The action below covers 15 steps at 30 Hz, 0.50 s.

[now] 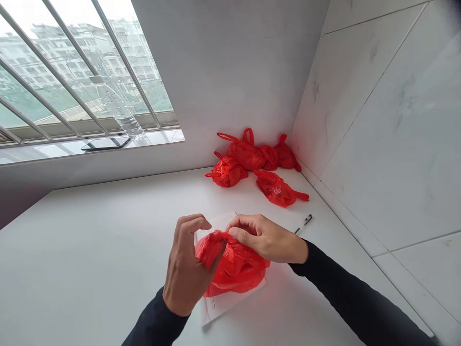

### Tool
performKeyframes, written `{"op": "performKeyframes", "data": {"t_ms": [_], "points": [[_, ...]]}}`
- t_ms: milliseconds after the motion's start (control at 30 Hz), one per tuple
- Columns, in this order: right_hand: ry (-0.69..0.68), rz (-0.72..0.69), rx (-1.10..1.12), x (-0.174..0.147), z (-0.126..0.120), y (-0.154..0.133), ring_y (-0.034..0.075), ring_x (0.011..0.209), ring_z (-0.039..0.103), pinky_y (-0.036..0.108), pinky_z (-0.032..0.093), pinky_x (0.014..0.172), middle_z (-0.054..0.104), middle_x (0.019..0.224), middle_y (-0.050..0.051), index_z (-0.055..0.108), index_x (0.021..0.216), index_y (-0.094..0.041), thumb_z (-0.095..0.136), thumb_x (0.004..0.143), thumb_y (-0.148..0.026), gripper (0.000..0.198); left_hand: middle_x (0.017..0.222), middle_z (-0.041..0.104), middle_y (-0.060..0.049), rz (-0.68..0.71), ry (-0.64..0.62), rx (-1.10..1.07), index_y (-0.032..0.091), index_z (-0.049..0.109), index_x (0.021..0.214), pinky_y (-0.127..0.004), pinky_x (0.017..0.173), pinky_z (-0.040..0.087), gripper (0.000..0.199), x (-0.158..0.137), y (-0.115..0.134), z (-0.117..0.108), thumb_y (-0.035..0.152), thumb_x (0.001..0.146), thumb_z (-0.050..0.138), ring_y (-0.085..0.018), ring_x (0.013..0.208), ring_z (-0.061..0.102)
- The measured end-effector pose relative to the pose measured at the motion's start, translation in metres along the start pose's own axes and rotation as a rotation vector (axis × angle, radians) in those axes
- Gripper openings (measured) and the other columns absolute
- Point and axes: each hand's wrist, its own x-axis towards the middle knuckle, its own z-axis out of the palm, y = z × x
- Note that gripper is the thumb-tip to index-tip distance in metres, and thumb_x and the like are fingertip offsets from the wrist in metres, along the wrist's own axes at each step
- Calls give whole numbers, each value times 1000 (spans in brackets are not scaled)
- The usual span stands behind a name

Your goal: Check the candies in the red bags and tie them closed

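Observation:
A crumpled red plastic bag (239, 276) rests on a sheet of white paper (234, 303) on the white table. My right hand (264, 238) pinches the bag's gathered top between thumb and fingers. On the other side, my left hand (189, 264) has its thumb against the plastic, partly tucked behind a fold of the bag. The left index finger is curled above the red film, a little apart from it. What the bag contains is hidden.
Several knotted red bags (247, 154) sit against the back wall, with one red bag (277, 190) lying nearer. A pen (307, 220) lies right of the paper. On the windowsill are a clear water bottle (124, 115) and a dark flat device (106, 143). A tiled wall borders the table's right side.

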Motion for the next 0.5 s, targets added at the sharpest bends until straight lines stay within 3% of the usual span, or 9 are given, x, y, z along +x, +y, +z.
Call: {"op": "performKeyframes", "data": {"t_ms": [133, 267, 367, 500], "points": [[57, 22, -24, -1, -3, -1, 12, 69, 47, 26, 40, 65, 54, 82, -2, 59, 93, -20, 62, 100, -41, 23, 84, 52, 1, 88, -36, 78, 21, 48, 87, -23, 65, 46, 26, 5, 2, -3, 1, 84, 65, -13, 77, 52], [145, -29, 0, -1, -8, -1, 12, 72, 49, 27, 41, 69, 55, 81, -4, 58, 98, -21, 71, 94, -40, 24, 75, 50, 4, 91, -96, 95, 22, 46, 85, -23, 64, 43, 27, 5, 3, -9, 1, 87, 63, -11, 69, 46], [55, 21, 22, -2, -11, -3, 14, 76, 53, 28, 43, 73, 59, 81, -3, 63, 112, -21, 71, 94, -39, 27, 73, 49, 4, 113, -90, 112, 22, 44, 82, -23, 63, 42, 29, 5, 4, -13, 1, 87, 64, -11, 68, 44], [-45, 53, 74, -2, -11, -6, 13, 74, 53, 28, 43, 71, 59, 82, -1, 63, 95, -17, 69, 95, -35, 19, 72, 48, 4, 143, -85, 128, 22, 43, 81, -23, 63, 40, 31, 6, 6, -14, -2, 87, 63, -12, 68, 43]]}}
